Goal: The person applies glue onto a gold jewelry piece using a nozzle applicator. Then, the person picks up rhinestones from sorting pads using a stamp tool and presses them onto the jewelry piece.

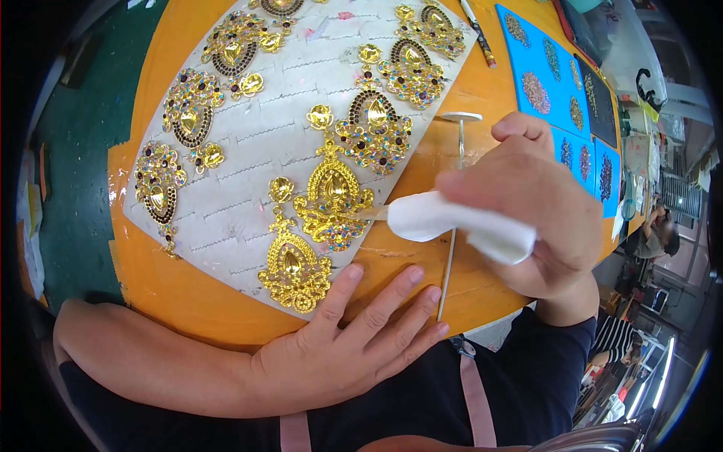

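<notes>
Surface: one orange tabletop (pixel 489 98), its left margin taped, beside a green area (pixel 83 135). On it, a pale sheet (pixel 263 151) set at an angle, bearing gold ornaments in rows, most studded with coloured stones. To the right, blue boards (pixel 527 56) with small heaps of stones, a black board (pixel 606 124) alongside; a pen (pixel 480 34) near the sheet's upper corner.

Room: cluttered shelving, bright tube lights (pixel 663 373), a person in a striped top (pixel 617 339), another person further up.

Hands: right hand (pixel 535 203), fingers pinching a white-wrapped tool (pixel 425 216), its tip at the partly stoned ornament (pixel 331 184). Left hand (pixel 324 358), fingers spread, fingertips by the sheet's lower edge. Plain gold ornament (pixel 292 260): just below the partly stoned one, near the left hand.

Obscured: a thin metal rod (pixel 447 279) with a disc top, passing beneath the tool; topmost ornament, cut off; right fingertips, partly hidden; far person, blurred; tool tip against the gold, hard to make out.
</notes>
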`<state>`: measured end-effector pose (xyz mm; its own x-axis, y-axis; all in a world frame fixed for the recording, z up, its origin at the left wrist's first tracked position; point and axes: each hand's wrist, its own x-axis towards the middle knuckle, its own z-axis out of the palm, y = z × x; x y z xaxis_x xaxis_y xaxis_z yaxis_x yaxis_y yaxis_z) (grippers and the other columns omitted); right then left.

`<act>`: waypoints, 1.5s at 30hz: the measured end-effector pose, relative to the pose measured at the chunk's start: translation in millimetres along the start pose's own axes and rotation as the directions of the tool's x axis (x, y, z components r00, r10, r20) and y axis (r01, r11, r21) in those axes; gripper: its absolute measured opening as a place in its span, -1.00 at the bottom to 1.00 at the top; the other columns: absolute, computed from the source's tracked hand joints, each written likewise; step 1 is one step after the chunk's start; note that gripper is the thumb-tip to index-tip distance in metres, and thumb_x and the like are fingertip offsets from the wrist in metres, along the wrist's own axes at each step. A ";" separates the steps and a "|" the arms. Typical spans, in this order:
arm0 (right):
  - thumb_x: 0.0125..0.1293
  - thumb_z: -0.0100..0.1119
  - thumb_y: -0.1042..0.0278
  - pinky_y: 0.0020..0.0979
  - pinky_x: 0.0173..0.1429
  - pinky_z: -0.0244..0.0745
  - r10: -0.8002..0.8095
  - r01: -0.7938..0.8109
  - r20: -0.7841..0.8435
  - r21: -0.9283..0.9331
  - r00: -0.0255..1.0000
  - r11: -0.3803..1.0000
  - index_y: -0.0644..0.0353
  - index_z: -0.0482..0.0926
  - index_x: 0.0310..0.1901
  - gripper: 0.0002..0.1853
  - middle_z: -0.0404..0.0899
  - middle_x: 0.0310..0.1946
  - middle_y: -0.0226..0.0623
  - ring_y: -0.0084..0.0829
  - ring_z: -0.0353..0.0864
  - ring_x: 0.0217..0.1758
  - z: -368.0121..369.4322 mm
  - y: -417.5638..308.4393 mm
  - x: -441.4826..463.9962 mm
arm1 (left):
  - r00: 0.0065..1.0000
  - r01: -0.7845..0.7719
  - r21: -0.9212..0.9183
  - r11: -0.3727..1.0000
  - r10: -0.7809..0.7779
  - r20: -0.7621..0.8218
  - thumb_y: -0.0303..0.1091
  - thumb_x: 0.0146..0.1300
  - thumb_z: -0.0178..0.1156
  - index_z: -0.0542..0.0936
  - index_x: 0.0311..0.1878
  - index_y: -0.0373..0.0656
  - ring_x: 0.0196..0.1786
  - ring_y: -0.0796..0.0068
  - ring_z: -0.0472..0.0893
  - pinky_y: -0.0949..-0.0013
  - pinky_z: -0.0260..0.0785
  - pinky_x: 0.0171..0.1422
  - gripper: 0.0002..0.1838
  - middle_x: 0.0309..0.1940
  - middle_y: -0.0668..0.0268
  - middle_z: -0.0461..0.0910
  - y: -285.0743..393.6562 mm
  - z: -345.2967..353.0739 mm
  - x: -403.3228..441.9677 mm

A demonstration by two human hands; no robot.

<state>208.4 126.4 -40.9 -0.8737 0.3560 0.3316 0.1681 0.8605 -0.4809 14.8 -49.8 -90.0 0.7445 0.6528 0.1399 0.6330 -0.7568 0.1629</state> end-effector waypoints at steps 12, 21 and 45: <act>0.37 0.21 0.38 -0.15 0.25 0.31 0.122 -0.114 -0.044 0.155 0.992 0.981 0.35 0.63 0.04 -0.71 0.76 -0.15 -0.15 -0.41 0.67 -0.23 -2.2 3.3 1.4 | 0.999 -0.013 -0.018 1.000 0.013 0.039 0.02 0.48 -0.05 0.38 0.51 0.17 0.54 -0.02 0.35 -0.52 0.20 0.35 -0.43 0.53 0.18 0.30 -2.0 -3.4 1.0; 0.29 0.39 0.32 -0.20 0.24 0.28 0.071 -0.070 -0.012 0.054 0.997 0.996 0.26 0.70 -0.04 -0.73 0.80 -0.26 -0.31 -0.50 0.65 -0.34 -0.5 3.1 0.8 | 1.000 -0.009 -0.009 1.000 0.009 0.012 0.02 0.46 -0.05 0.42 0.48 0.17 0.56 0.01 0.35 -0.45 0.18 0.38 -0.44 0.52 0.17 0.33 -2.6 -3.5 2.1; 0.20 0.26 0.48 -0.14 0.36 0.18 0.106 -0.105 -0.065 0.015 0.992 0.994 0.27 0.68 -0.03 -0.72 0.80 -0.21 -0.25 -0.48 0.64 -0.31 -8.2 1.6 2.4 | 1.000 0.017 -0.003 1.000 -0.017 -0.009 0.00 0.45 -0.07 0.46 0.46 0.18 0.55 0.09 0.37 -0.45 0.05 0.49 -0.45 0.48 0.23 0.39 0.1 -2.1 1.9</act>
<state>210.3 131.7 -34.2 -0.8196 0.4678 0.3307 0.2520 0.8128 -0.5251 15.9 -48.6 -87.7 0.7320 0.6657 0.1454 0.6447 -0.7457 0.1685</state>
